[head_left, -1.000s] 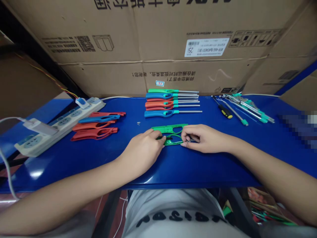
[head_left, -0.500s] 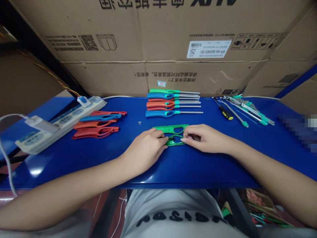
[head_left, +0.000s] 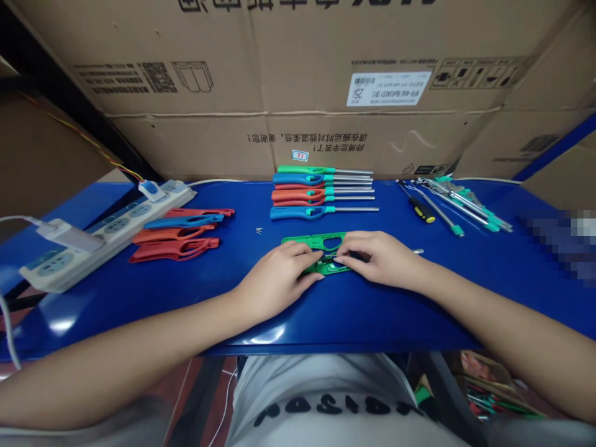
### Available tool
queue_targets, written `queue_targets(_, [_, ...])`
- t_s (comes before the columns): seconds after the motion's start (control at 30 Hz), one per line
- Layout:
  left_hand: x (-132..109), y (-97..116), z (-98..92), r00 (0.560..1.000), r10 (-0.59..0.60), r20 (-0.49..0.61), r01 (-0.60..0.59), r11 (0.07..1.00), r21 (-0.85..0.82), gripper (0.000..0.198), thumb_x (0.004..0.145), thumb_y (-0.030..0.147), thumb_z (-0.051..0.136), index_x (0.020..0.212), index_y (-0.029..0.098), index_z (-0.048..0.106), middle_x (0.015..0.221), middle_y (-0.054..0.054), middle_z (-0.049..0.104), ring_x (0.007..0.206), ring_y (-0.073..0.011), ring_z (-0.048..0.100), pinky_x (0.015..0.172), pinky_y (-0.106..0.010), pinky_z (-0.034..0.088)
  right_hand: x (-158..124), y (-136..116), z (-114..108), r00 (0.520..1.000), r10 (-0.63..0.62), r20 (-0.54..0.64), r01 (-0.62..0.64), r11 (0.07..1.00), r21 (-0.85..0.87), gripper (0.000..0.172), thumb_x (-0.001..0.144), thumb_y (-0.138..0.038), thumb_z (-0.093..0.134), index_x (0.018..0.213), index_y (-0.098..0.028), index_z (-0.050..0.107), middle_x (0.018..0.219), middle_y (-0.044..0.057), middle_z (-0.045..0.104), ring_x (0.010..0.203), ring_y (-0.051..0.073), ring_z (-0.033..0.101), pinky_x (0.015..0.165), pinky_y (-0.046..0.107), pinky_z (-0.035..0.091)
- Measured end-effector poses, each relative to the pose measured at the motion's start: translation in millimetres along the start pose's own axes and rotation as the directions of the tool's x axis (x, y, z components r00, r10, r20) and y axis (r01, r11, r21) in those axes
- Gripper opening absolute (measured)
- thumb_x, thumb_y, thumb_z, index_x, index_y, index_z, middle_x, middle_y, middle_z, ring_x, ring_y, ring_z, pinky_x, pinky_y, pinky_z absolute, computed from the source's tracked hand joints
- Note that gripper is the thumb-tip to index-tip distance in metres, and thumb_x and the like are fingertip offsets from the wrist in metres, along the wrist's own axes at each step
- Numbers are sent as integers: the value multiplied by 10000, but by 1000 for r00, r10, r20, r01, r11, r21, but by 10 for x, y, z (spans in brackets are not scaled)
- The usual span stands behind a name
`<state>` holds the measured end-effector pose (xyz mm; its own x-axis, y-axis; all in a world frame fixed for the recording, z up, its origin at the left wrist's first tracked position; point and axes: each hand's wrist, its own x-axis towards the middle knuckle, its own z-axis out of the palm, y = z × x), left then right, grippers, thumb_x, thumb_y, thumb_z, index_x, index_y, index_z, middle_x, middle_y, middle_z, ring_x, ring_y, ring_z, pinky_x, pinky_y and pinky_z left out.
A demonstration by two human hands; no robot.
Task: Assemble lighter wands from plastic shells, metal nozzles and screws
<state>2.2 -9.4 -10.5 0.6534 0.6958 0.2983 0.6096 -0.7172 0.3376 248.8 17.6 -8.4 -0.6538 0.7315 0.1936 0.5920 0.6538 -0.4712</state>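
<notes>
Two green lighter casing halves lie on the blue table in front of me. My left hand (head_left: 282,276) is closed around the left end of the nearer casing half (head_left: 328,267), its thumb and fingers pinching the edge. The farther casing half (head_left: 307,239) lies just beyond my fingers. My right hand (head_left: 379,257) is pinched over the nearer half's right part, on a metal lighter tube (head_left: 418,251) whose silver tip sticks out past the back of the hand. Small dark and silver parts between my fingertips are mostly hidden.
Several assembled lighters (head_left: 302,213) lie in a row at the back. Red, orange and blue casings (head_left: 174,249) lie left, by a white power strip (head_left: 114,226). A screwdriver (head_left: 421,211) and loose metal tubes (head_left: 475,208) lie right. Tiny screws (head_left: 259,230) lie near the middle.
A silver tube tip now shows beyond my right hand, where none showed before. My right hand has shifted slightly left, and its fingers are closer to my left fingertips.
</notes>
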Motion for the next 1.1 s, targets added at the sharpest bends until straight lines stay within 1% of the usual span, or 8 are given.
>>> queue_targets(0.17, [6,6,17,1000,28,10,-28,1000,1,305,963,267,622,1240,151,678,1066,-101,690,1031,-245,636,942,-421,552,16,-6,18,999,29,-26,-28,1000,11,212,957,-308,573,886,-175,721,883,62,712,731,149,607,663,264,411])
queue_targets(0.3, [3,12,38,999,54,-5,-54,999,-5,298,971,257,604,1233,135,678,1060,-105,676,1022,-242,618,938,-415,547,24,-42,26,995,86,-41,-86,996,15,217,941,-315,591,844,-174,723,853,56,714,712,144,602,652,260,393])
queue_targets(0.43, [-9,12,52,998,69,2,-69,998,15,296,982,257,582,1232,129,675,1057,-111,667,1017,-241,613,932,-414,548,28,-66,30,989,143,-45,-144,989,-15,240,924,-346,613,781,-172,694,789,45,688,681,140,583,623,257,354])
queue_targets(0.57, [-11,15,55,997,79,8,-79,996,34,301,995,268,556,1234,126,674,1062,-117,662,1023,-244,605,933,-413,547,32,-63,39,987,156,-28,-157,987,-24,275,924,-357,610,728,-169,656,746,40,663,645,133,558,611,256,335])
queue_targets(0.77, [-2,17,66,994,112,1,-112,993,46,301,994,252,554,1225,105,678,1056,-118,660,1009,-244,607,919,-396,552,37,-100,79,983,179,-41,-181,982,-58,274,937,-341,601,731,-168,651,773,46,673,673,141,578,627,263,339])
queue_targets(0.93, [-8,15,87,990,134,-39,-132,989,68,311,970,249,595,1220,81,671,1036,-120,675,979,-256,618,892,-412,565,41,-141,80,975,216,-46,-219,973,-71,262,930,-328,627,722,-171,654,772,36,679,677,140,588,636,261,346])
queue_targets(1.1, [-6,6,85,990,134,-37,-132,989,66,296,969,251,599,1204,91,681,1025,-117,675,972,-253,625,880,-404,568,42,-146,84,976,211,-46,-214,973,-89,245,936,-309,620,739,-171,668,776,41,682,680,145,592,641,262,350])
